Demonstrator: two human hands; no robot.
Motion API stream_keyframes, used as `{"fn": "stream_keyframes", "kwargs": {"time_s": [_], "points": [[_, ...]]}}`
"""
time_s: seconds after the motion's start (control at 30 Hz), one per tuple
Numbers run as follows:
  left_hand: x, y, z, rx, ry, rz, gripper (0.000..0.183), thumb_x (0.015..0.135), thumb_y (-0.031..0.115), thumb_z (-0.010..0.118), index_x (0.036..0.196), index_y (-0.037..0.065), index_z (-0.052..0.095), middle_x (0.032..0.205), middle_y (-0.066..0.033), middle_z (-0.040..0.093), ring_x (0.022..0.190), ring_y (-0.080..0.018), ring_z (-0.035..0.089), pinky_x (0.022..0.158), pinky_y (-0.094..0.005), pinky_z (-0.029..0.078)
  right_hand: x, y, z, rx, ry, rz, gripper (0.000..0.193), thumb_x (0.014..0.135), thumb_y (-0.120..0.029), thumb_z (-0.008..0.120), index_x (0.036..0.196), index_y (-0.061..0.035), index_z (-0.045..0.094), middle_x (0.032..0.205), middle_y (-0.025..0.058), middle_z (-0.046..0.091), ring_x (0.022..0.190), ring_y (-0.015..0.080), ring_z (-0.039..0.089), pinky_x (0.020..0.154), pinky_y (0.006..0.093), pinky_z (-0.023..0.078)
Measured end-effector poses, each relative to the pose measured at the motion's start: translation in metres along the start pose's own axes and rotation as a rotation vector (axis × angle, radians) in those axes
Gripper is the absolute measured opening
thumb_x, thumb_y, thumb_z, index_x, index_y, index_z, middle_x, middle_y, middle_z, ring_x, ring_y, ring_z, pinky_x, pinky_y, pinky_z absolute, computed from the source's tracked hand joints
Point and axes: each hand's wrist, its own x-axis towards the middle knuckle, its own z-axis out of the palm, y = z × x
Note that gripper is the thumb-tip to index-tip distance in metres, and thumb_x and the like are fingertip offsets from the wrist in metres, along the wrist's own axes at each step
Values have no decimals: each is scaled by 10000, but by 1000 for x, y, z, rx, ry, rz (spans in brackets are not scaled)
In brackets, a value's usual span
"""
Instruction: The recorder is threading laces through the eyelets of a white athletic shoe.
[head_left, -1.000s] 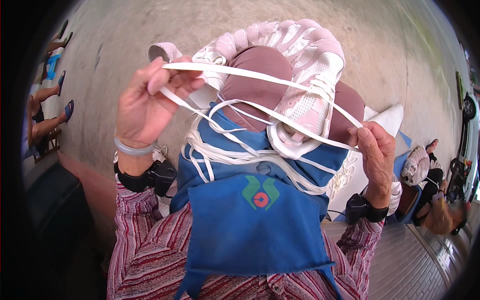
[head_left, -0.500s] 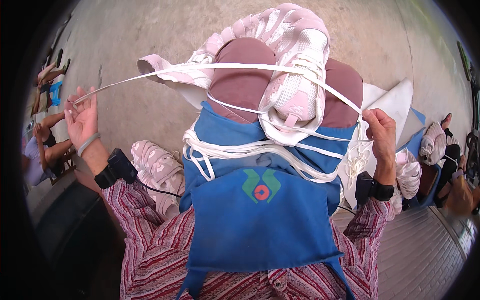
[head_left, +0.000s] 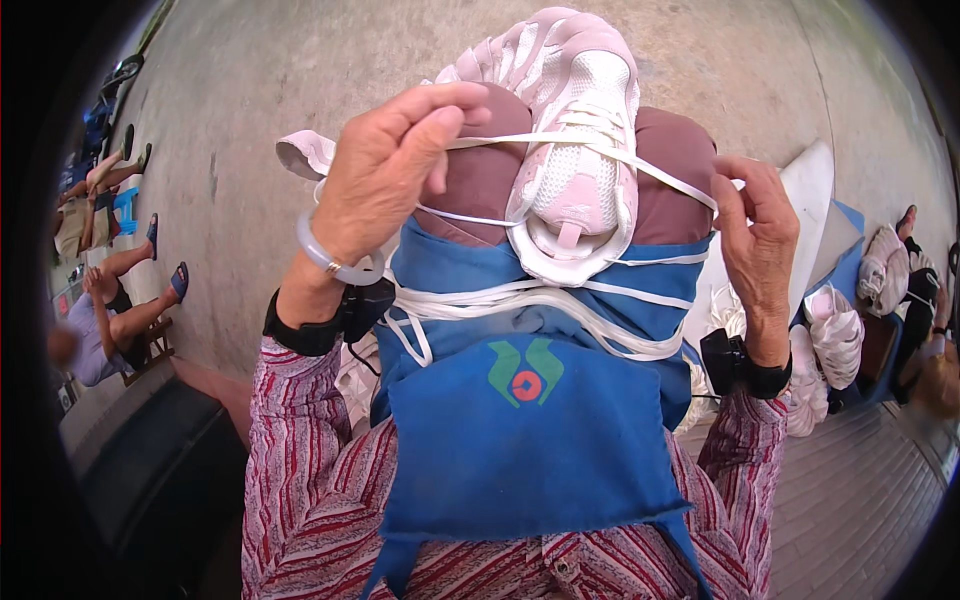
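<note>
The pink-and-white shoe [head_left: 575,195] was placed between the knees [head_left: 480,180]. Over it, the white lace [head_left: 672,182] was stretched. By the right hand [head_left: 760,235] it was pinched, with fingers closed; the left hand's [head_left: 385,180] fingers were half curled, but their hold could not be told.

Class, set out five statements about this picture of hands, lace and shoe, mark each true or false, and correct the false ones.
1. A white lace crosses the pink-and-white shoe between the knees. True.
2. That shoe's toe points toward the person. False: it points away.
3. Both hands wear gloves. False: the left hand and right hand are gloveless.
4. A bangle circles the left wrist. True.
5. The apron is blue. True.
</note>
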Motion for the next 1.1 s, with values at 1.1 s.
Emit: {"fn": "stream_keyframes", "kwargs": {"time_s": [1.1], "points": [[-2,-12,32,211,-56,-7,190,980,147,528,1087,17,613,845,-17,649,553,-23,503,480,-173,415,-47,-15,14,-360,-444,-361,125,790,-72,655,891,-45,587,909,75,509,686,247,604,596,351,514]]}}
